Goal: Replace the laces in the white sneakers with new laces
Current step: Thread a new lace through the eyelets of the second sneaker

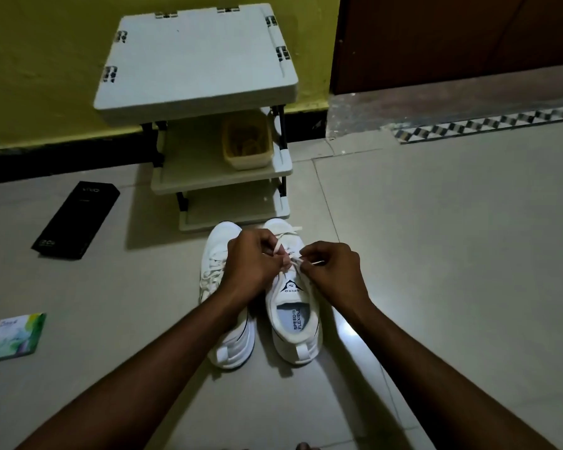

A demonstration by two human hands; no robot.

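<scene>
Two white sneakers stand side by side on the tiled floor, toes pointing away from me. The left sneaker [220, 261] is laced and partly hidden under my left forearm. The right sneaker [294, 306] shows its tongue logo and printed insole. Over its upper eyelets, my left hand [252, 264] pinches one part of a white lace [290, 237]. My right hand [330, 271] pinches the other part, whose short end pokes out to the right. The lace crosses between my fingertips.
A white three-tier rack [195, 60] stands just beyond the shoes against the yellow wall, with a beige basket [247, 142] on its middle shelf. A black box [77, 219] and a small colourful packet [17, 336] lie on the floor to the left. A brown door [452, 37] is at right.
</scene>
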